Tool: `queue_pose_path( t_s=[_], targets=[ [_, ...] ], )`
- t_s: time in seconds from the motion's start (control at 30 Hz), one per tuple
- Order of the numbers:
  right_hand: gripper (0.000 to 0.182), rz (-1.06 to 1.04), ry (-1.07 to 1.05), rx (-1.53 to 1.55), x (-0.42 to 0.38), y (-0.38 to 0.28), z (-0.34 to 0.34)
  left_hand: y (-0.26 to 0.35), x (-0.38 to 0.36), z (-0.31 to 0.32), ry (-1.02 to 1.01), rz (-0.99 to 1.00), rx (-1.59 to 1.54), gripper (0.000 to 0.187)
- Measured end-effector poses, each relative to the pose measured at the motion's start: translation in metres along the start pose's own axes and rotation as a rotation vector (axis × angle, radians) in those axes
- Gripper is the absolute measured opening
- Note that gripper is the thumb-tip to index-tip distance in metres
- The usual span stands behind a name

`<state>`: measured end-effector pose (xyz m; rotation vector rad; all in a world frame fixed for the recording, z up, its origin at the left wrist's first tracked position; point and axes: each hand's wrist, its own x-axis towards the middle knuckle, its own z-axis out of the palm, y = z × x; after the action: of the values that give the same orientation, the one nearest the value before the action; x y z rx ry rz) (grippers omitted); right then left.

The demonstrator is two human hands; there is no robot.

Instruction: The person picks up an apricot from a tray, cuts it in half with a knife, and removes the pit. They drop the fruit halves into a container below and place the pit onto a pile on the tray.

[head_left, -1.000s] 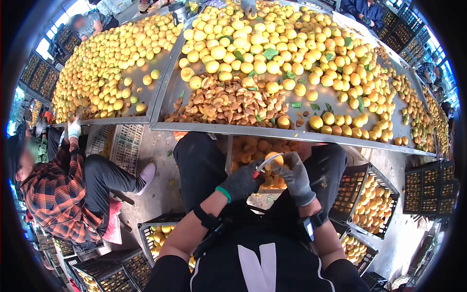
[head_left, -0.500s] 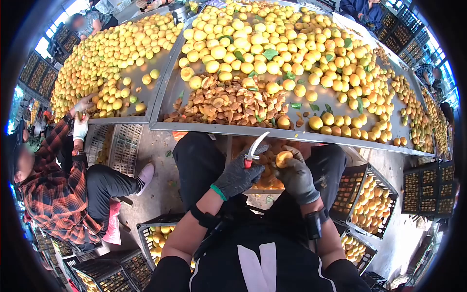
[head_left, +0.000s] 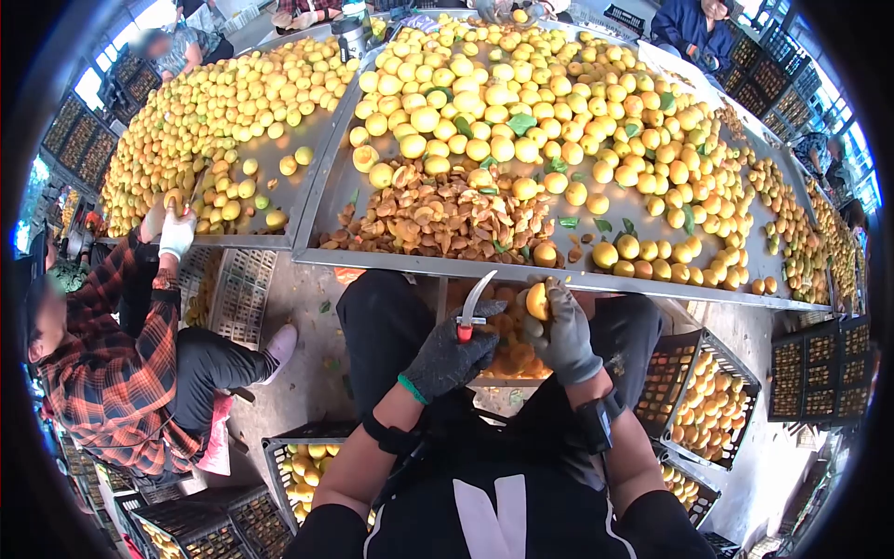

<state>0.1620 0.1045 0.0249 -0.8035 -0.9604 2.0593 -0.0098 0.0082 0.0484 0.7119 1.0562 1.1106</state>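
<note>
In the head view my left hand (head_left: 449, 359), in a dark glove with a green cuff, is closed round the red handle of a knife (head_left: 479, 296). Its curved, pale blade points up and slightly right. My right hand (head_left: 568, 340), in a grey glove, grips a yellow-orange apricot (head_left: 538, 302) between thumb and fingers, just below the table edge. Blade and fruit are apart. Behind my hands, between my knees, a container with more apricots (head_left: 512, 354) shows in part. On the table ahead lies a heap of brownish-orange cut pieces (head_left: 447, 214).
The metal table (head_left: 419, 265) carries many whole apricots (head_left: 521, 84) and some green leaves. Black crates of fruit stand at my right (head_left: 712, 401) and left (head_left: 303, 466). A co-worker in a plaid shirt (head_left: 121, 373) sits at the left, handling fruit.
My right hand has turned more upright with the apricot. My left hand has shifted slightly left and down with the knife. The co-worker's hands at the left have moved closer together.
</note>
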Motion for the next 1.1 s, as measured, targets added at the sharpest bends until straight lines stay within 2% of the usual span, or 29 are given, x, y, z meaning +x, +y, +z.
queue_pose_path(
  t_s=[0.07, 0.1, 0.13, 0.2, 0.23, 0.3, 0.33, 0.4, 0.43, 0.47, 0.53, 0.57, 0.63, 0.67, 0.73, 0.77, 0.83, 0.87, 0.93, 0.97, 1.0, 1.07, 1.1],
  targets=[
    [0.042, 0.081, 0.137, 0.006, 0.01, -0.001, 0.003, -0.001, -0.001, -0.001, -0.022, 0.015, -0.031, 0.048],
    [0.039, 0.037, 0.082, 0.204, 0.017, 0.003, 0.007, -0.001, 0.0, -0.001, -0.043, 0.024, -0.065, 0.048],
    [0.039, 0.037, 0.081, 0.204, 0.018, 0.003, 0.01, 0.0, 0.0, -0.001, -0.043, 0.025, -0.064, 0.048],
    [0.036, 0.055, 0.311, 0.244, 0.018, -0.001, 0.016, 0.003, 0.0, 0.001, 0.012, -0.003, -0.113, 0.048],
    [0.036, 0.055, 0.313, 0.244, 0.021, 0.011, 0.002, 0.006, 0.0, 0.002, 0.011, -0.004, -0.114, 0.048],
    [0.032, -0.199, 0.16, -0.019, 0.023, 0.038, -0.024, 0.012, 0.0, 0.003, 0.063, 0.055, -0.05, 0.044],
    [0.032, -0.194, 0.163, -0.017, 0.014, 0.04, -0.027, 0.01, 0.002, 0.001, 0.065, 0.049, -0.051, 0.044],
    [0.032, 0.281, 0.02, 0.449, -0.005, 0.039, -0.027, 0.008, 0.005, -0.002, 0.114, 0.081, -0.181, 0.043],
    [0.034, 0.362, -0.21, 0.529, -0.014, 0.044, -0.027, 0.01, 0.006, -0.002, 0.12, 0.076, -0.183, 0.043],
    [0.034, 0.369, -0.21, 0.532, -0.024, 0.051, -0.022, 0.015, 0.007, -0.002, 0.118, 0.073, -0.197, 0.042],
    [0.036, 0.616, -0.091, 0.374, -0.049, 0.042, 0.012, 0.014, 0.006, -0.002, 0.124, 0.064, -0.213, 0.041],
    [0.036, 0.621, -0.092, 0.377, -0.055, 0.04, 0.015, 0.01, 0.007, -0.003, 0.073, 0.067, -0.282, 0.041],
    [0.035, 0.683, -0.285, 0.464, -0.063, 0.037, 0.02, 0.011, 0.005, 0.003, -0.011, 0.067, -0.332, 0.043],
    [0.035, 0.683, -0.286, 0.467, -0.065, 0.034, 0.022, 0.009, 0.004, 0.001, -0.01, 0.066, -0.33, 0.043],
    [0.032, 0.627, -0.295, 0.289, -0.067, 0.031, 0.027, 0.003, 0.003, -0.005, -0.187, 0.108, -0.329, 0.044],
    [0.032, 0.625, -0.295, 0.289, -0.068, 0.035, 0.027, 0.001, 0.006, -0.004, -0.188, 0.108, -0.328, 0.044],
    [0.026, 0.438, -0.076, 0.153, -0.069, 0.046, 0.027, 0.002, 0.013, 0.005, -0.148, 0.302, -0.315, 0.043],
    [0.026, 0.436, -0.079, 0.152, -0.068, 0.045, 0.025, 0.004, 0.017, 0.01, -0.148, 0.305, -0.313, 0.043],
    [0.021, 0.063, -0.005, -0.373, -0.068, 0.04, 0.025, 0.012, 0.018, 0.024, 0.288, 0.417, -0.381, 0.029],
    [0.021, 0.065, 0.0, -0.345, -0.067, 0.037, 0.028, 0.008, 0.018, 0.015, 0.262, 0.433, -0.388, 0.019],
    [0.021, 0.064, 0.001, -0.343, -0.07, 0.033, 0.031, 0.008, 0.017, 0.011, 0.26, 0.432, -0.386, 0.019],
    [0.024, 0.265, -0.062, 0.124, -0.074, 0.025, 0.032, 0.009, 0.018, 0.007, 0.334, 0.391, -0.578, 0.013],
    [0.024, 0.264, -0.056, 0.125, -0.074, 0.029, 0.029, 0.011, 0.017, 0.012, 0.324, 0.41, -0.564, 0.011]
  ],
)
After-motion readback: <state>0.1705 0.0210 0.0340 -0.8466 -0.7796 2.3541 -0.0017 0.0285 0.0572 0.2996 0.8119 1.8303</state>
